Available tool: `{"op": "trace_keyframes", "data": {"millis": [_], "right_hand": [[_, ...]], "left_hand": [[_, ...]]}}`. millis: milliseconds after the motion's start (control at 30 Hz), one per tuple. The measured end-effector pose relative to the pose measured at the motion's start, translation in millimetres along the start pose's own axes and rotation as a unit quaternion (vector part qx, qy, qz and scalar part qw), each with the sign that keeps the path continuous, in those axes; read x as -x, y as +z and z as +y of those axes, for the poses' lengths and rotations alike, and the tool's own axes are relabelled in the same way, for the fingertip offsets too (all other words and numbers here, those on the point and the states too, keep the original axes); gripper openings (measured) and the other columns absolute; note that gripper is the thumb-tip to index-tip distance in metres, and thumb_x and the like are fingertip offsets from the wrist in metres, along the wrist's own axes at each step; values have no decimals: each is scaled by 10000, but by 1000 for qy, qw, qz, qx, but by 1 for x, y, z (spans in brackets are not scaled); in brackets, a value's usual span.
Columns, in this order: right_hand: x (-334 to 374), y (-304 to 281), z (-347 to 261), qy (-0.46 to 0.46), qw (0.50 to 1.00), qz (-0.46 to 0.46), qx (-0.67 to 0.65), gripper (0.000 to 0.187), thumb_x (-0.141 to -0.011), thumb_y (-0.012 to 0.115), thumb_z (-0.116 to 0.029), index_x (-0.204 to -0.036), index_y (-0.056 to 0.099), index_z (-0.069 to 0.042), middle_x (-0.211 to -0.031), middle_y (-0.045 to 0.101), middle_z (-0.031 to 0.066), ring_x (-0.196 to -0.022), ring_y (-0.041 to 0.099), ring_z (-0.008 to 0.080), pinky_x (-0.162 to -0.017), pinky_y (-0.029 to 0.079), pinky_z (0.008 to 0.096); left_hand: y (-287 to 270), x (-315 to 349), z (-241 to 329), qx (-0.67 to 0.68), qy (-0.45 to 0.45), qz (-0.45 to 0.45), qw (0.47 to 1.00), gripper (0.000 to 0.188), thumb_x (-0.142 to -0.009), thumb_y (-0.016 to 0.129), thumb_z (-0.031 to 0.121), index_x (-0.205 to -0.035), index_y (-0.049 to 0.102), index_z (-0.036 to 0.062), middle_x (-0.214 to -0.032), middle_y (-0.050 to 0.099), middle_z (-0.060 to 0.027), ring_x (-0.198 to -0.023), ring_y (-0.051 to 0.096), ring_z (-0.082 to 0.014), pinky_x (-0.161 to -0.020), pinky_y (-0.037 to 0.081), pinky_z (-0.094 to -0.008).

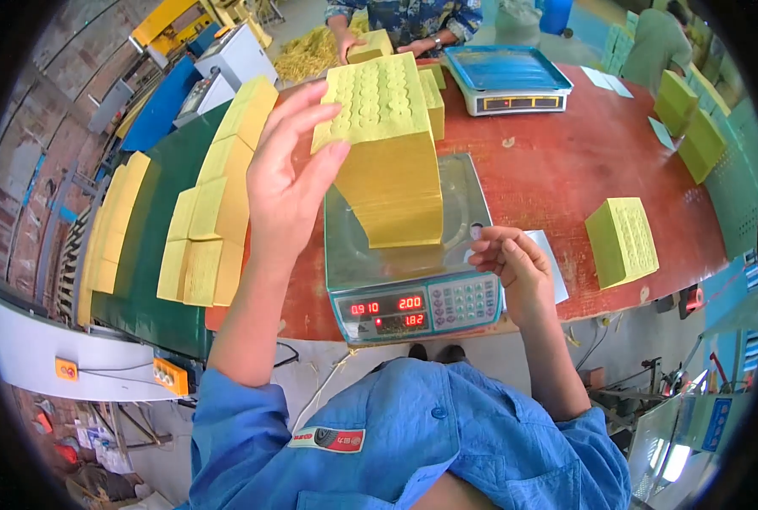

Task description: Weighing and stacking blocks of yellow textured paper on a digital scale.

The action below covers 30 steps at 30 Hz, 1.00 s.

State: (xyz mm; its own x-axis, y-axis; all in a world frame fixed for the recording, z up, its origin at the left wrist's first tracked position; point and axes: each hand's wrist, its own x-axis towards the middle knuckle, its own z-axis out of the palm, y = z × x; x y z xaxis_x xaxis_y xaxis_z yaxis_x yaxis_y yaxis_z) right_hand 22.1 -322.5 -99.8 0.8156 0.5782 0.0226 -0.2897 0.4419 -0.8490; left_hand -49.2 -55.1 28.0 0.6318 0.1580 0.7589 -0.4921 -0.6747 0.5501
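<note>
A tall block of stacked yellow paper (pixel 392 191), its top covered in rows of stamped round patterns, stands on the metal pan of a digital scale (pixel 468 191). Red digits glow on the scale's front panel beside a keypad. My left hand (pixel 290 174) is raised at the block's upper left edge, fingers spread; whether the fingertips touch the paper, I cannot tell. Low by the pan's right edge is my right hand (pixel 515 268), its fingers loosely bent with nothing visible in them. A white sheet (pixel 549 268) lies partly behind that hand.
Yellow paper blocks (pixel 213 208) line the green surface (pixel 162 229) at left. Another block (pixel 621 242) stands on the red table (pixel 540 170) at right. A blue-topped scale (pixel 511 72) sits farther back. Across the table, a co-worker's hands (pixel 345 42) hold a yellow block.
</note>
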Motion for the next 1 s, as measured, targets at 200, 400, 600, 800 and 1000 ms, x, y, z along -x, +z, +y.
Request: {"op": "trace_keyframes", "data": {"millis": [200, 400, 600, 800, 1000], "right_hand": [[-34, 24, 13, -40, 998, 30, 42, 257, -980, 497, -168, -1118, 626, 6, -1051, 661, 84, -965, 623, 158, -844, 478, 300], [-65, 26, 18, -65, 990, 46, 119, 271, -977, 500, -196, -1121, 634, -10, -1094, 655, 77, -1005, 618, 162, -863, 471, 310], [-82, 29, 33, -149, 968, 108, 172, 344, -970, 517, -222, -1217, 598, 3, -1124, 652, 98, -1072, 594, 173, -918, 451, 298], [-119, 36, 95, -121, 950, 138, 254, 462, -969, 482, -318, -1287, 531, 13, -1272, 581, 216, -1202, 544, 317, -1019, 401, 384], [-66, 40, 104, -184, 925, 210, 259, 435, -969, 472, -311, -1263, 525, 5, -1237, 572, 217, -1186, 524, 349, -1010, 400, 403]], "left_hand": [[-12, -16, -95, 361, -363, 67, 857, 535, -1009, 439, 441, -1349, 488, 30, -1343, 531, -111, -1258, 481, -206, -1060, 362, -351], [-12, 6, -107, 369, -412, 40, 832, 646, -992, 402, 534, -1432, 404, 59, -1436, 465, -100, -1318, 436, -226, -1078, 327, -377], [-18, 2, -146, 352, -365, -42, 861, 595, -978, 448, 500, -1388, 427, 70, -1350, 520, -90, -1230, 500, -225, -990, 430, -406], [28, 59, -152, 376, -523, 10, 765, 496, -952, 545, 386, -1332, 449, 82, -1250, 566, -86, -1048, 617, -236, -801, 565, -423], [34, 81, -132, 408, -499, -7, 765, 441, -990, 487, 363, -1312, 487, 62, -1238, 570, -94, -1104, 581, -234, -899, 531, -412]]}}
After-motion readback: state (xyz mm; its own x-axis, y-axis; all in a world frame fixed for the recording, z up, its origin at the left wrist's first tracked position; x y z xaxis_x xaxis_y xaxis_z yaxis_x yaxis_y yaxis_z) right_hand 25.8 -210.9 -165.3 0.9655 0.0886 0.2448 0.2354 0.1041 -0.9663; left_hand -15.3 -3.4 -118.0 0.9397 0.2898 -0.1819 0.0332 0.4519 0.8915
